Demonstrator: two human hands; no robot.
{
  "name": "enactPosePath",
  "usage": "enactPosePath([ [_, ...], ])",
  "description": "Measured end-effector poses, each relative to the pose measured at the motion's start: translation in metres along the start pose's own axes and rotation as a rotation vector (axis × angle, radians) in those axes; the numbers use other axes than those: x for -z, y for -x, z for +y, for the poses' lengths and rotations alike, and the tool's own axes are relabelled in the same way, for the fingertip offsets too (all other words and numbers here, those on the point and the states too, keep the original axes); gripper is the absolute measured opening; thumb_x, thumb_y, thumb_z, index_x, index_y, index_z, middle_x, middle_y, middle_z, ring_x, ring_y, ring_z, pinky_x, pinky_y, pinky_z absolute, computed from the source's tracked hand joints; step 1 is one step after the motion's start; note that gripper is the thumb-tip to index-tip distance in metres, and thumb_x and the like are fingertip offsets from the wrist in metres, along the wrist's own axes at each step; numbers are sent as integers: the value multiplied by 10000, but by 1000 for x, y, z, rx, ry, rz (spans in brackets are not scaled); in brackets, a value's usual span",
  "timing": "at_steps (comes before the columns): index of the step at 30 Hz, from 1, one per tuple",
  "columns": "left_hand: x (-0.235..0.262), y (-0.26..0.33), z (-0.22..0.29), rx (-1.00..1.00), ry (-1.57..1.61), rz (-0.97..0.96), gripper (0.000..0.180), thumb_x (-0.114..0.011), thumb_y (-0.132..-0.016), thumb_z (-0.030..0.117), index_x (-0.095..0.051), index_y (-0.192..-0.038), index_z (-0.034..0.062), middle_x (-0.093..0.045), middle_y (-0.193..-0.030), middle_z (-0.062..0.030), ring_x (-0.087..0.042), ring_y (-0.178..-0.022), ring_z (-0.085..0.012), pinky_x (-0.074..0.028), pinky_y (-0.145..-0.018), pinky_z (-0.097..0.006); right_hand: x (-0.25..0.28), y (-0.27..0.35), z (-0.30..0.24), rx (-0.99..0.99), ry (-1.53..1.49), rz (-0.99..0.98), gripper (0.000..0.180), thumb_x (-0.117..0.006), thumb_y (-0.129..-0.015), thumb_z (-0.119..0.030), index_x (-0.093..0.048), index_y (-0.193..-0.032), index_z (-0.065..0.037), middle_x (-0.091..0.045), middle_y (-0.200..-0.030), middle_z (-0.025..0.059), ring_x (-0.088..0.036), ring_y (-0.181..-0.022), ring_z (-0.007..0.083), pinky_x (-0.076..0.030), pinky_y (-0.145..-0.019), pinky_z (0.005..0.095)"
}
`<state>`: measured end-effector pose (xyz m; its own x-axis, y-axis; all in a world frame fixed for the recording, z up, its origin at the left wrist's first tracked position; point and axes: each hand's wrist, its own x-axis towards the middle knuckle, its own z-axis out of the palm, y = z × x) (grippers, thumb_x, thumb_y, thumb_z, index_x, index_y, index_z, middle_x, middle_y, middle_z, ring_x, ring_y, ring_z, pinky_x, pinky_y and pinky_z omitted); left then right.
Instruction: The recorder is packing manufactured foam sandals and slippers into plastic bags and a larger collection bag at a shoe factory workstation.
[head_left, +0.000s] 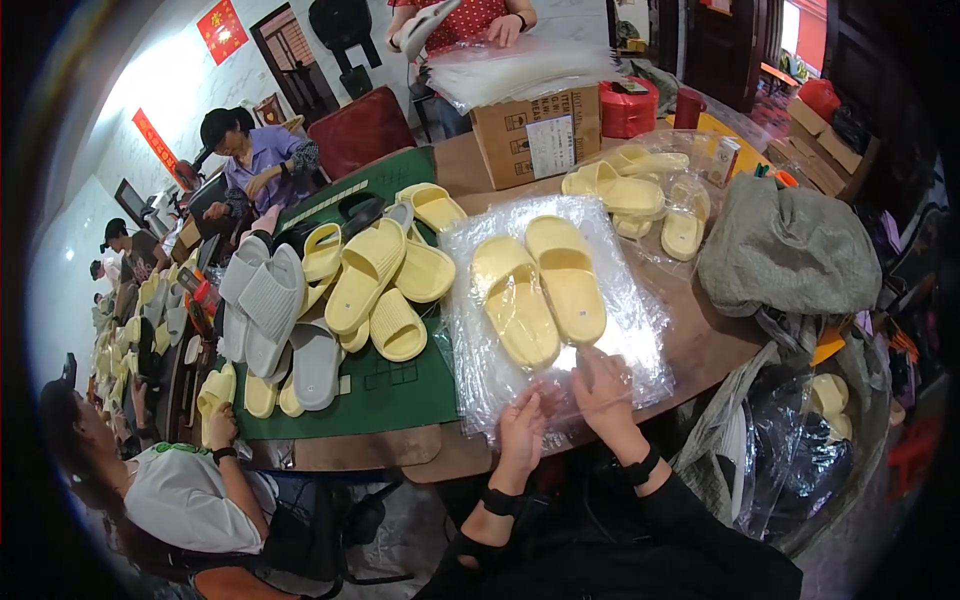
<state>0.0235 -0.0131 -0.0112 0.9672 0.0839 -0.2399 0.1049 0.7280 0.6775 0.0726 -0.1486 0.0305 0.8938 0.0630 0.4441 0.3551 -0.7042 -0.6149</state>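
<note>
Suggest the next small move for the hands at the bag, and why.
Probably spread the bag's near edge open: both the left hand and right hand pinch the clear plastic bag at its near end, while the yellow slipper pair lies on top, apparently not yet inside.

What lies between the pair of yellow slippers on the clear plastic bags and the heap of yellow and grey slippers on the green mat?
In the head view, only clear plastic bag edge and green mat.

I log: heap of yellow and grey slippers (330,290) on green mat (390,390); cardboard box (535,135) behind; grey cloth bundle (790,250) at right; red container (628,108), possibly basket.
</note>
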Motion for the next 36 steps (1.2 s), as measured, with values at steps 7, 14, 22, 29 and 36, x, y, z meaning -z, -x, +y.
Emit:
enactPosePath([
  [7,-4,2,1,-7,-6,5,282,-474,-929,78,-492,-1189,-30,-603,-1084,-156,-611,-949,-215,-498,-846,-313,2,2,-1,-12,20,-38,335,-566,-814,-190,-581,-1095,-9,-561,-1119,177,-485,-1026,366,-384,-899,435],
  [14,-11,1,6,2,-53,-24,271,-463,-940,96,-508,-1180,-23,-605,-1111,-142,-590,-1006,-199,-475,-872,-309,32,17,-24,-15,-193,-196,219,-602,-823,-168,-626,-987,-25,-609,-937,177,-576,-853,346,-466,-752,402],
  [22,-19,-9,17,-73,-446,-14,237,-479,-926,75,-547,-1117,-47,-619,-1029,-113,-603,-876,-150,-494,-767,-264,56,40,-28,-352,-706,-689,225,-545,-904,-152,-627,-1041,5,-647,-790,50,-594,-704,105,-467,-630,228],
  [29,-66,16,30,65,-422,-94,290,-469,-950,108,-513,-1217,3,-620,-932,-68,-585,-822,-103,-496,-689,-233,47,42,0,-518,-1201,-646,296,-455,-953,-209,-639,-1039,6,-606,-1079,76,-568,-962,138,-456,-799,249],
  [36,-55,21,11,-258,-467,-147,273,-497,-934,108,-555,-1183,11,-612,-964,-77,-553,-776,-121,-446,-659,-246,39,41,-7,-770,-1637,-534,547,-466,-950,-254,-243,-1425,-102,-451,-1311,61,-494,-1118,173,-426,-928,329],
])
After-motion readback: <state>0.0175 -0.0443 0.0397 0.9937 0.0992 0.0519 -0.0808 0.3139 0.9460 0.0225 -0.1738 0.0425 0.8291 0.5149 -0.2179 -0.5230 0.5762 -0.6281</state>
